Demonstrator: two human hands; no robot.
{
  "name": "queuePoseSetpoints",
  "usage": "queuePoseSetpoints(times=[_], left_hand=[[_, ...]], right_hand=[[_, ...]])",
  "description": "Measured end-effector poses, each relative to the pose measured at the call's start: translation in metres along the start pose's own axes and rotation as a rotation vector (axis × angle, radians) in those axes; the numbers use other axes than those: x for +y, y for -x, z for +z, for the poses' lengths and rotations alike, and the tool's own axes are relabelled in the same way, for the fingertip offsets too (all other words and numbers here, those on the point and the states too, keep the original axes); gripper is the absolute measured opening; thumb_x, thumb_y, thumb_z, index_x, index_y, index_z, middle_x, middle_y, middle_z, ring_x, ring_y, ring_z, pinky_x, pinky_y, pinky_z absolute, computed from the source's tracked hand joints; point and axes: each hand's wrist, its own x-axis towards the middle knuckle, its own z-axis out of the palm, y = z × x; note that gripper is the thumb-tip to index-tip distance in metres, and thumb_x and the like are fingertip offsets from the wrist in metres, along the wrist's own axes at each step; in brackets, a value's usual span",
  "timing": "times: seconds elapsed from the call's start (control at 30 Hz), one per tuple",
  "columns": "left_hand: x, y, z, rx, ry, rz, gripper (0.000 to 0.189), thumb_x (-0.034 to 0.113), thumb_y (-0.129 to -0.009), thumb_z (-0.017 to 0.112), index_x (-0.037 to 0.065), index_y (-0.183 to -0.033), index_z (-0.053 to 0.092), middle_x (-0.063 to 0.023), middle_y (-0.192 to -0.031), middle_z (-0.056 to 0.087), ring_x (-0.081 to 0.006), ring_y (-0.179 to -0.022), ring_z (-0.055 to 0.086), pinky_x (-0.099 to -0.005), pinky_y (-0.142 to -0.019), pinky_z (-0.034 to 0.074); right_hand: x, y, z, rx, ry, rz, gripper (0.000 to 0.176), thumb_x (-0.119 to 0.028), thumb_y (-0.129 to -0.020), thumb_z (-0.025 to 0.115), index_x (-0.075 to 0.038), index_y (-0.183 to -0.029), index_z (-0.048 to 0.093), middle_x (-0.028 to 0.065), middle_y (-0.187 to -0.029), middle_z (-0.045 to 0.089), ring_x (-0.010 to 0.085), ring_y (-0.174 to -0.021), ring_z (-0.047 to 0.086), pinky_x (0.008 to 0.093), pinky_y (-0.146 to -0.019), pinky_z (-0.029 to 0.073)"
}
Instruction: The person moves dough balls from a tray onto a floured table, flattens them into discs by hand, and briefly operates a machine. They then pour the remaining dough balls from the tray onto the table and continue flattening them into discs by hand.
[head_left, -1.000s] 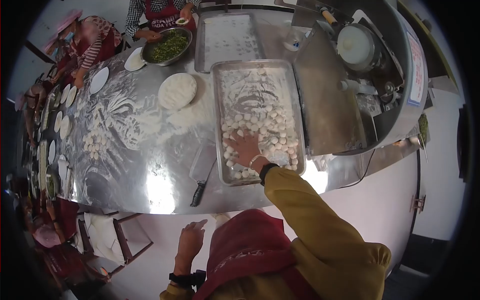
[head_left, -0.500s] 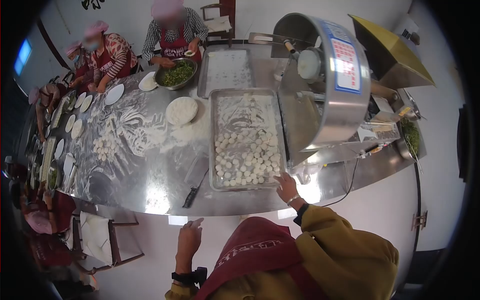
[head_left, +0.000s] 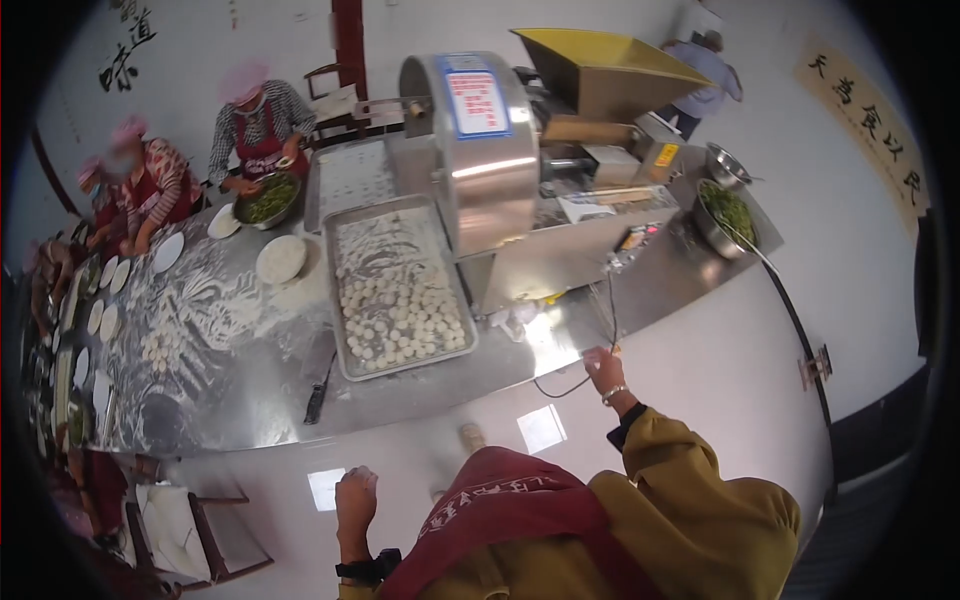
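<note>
My right hand (head_left: 603,370) is at the front edge of the steel table, fingers loosely bent and apart. A thin black cable (head_left: 613,300) hangs from the machine and overlaps the fingers in this view. Low in front of the table, my left hand (head_left: 356,497) has its fingers curled in, with nothing visible in them. The metal tray (head_left: 347,362) left of my right hand holds many small round dough pieces (head_left: 405,315) dusted with flour. Behind the cable stands a steel machine (head_left: 490,190) with a drum and a yellow-lined hopper (head_left: 610,60).
A black-handled cleaver (head_left: 316,400) lies left of the tray, near a bowl of flour (head_left: 281,260). Bowls of chopped greens stand at the right end (head_left: 727,215) and by a co-worker (head_left: 262,130). Several people sit along the left. A chair (head_left: 170,530) stands front left.
My right hand has left the tray's corner and moved right to the cable. My left hand's fingers have curled in. The view has swung right, bringing a person at the back into sight.
</note>
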Motion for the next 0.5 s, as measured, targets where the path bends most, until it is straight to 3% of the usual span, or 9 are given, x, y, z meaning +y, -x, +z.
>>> queuePoseSetpoints(times=[0.03,0.1,0.17,0.3,0.4,0.5], left_hand=[[0.003,-0.001,0.003,0.01,-0.05,0.057,0.018,0.004,-0.089,0.051,0.002,-0.097,0.067,-0.0176,-0.096,0.067,-0.0373,-0.09,0.063,-0.0456,-0.076,0.051],[0.03,0.001,-0.002,0.159,-0.003,-0.009,0.028,0.001,-0.089,0.05,0.004,-0.111,0.065,-0.0179,-0.097,0.067,-0.0377,-0.09,0.063,-0.046,-0.077,0.051],[0.045,0.001,0.001,0.219,0.077,-0.103,0.047,-0.002,-0.088,0.048,0.009,-0.133,0.057,-0.0187,-0.099,0.067,-0.0381,-0.092,0.064,-0.0465,-0.08,0.051],[0.07,-0.003,0.016,0.22,0.111,-0.114,0.039,0.001,-0.089,0.052,0.007,-0.126,0.061,-0.0198,-0.099,0.068,-0.038,-0.091,0.065,-0.0459,-0.08,0.052],[0.097,-0.019,0.036,0.26,0.068,-0.114,0.034,0.003,-0.089,0.055,0.006,-0.123,0.063,-0.0201,-0.098,0.069,-0.0381,-0.089,0.066,-0.0458,-0.079,0.052],[0.145,-0.041,0.051,0.262,0.04,-0.103,0.031,0.005,-0.09,0.056,0.005,-0.12,0.065,-0.0199,-0.096,0.069,-0.0386,-0.087,0.066,-0.046,-0.078,0.053]], right_hand=[[-0.002,-0.007,-0.015,0.009,0.031,0.099,0.022,-0.014,-0.083,0.066,-0.005,-0.103,0.067,0.0131,-0.101,0.07,0.0343,-0.094,0.066,0.0413,-0.083,0.053],[-0.024,-0.029,-0.046,0.014,0.088,0.283,0.022,-0.015,-0.083,0.066,-0.005,-0.103,0.066,0.013,-0.098,0.07,0.036,-0.092,0.065,0.0433,-0.08,0.052],[0.025,-0.063,-0.048,0.163,0.12,0.12,0.022,-0.014,-0.084,0.065,-0.007,-0.104,0.062,0.0167,-0.101,0.069,0.034,-0.092,0.065,0.0442,-0.083,0.051],[0.006,-0.118,-0.111,0.42,0.181,0.036,0.055,-0.007,-0.075,0.073,-0.012,-0.126,0.054,0.0151,-0.133,0.054,0.0372,-0.122,0.051,0.0456,-0.1,0.044],[0.016,-0.171,-0.154,0.493,0.289,-0.249,0.077,-0.007,-0.07,0.078,-0.014,-0.139,0.045,0.0136,-0.144,0.046,0.0351,-0.134,0.042,0.0437,-0.108,0.039],[0.023,-0.206,-0.178,0.437,0.418,-0.312,0.09,-0.009,-0.067,0.081,-0.014,-0.146,0.037,0.0121,-0.15,0.039,0.0327,-0.14,0.036,0.0447,-0.114,0.032]])
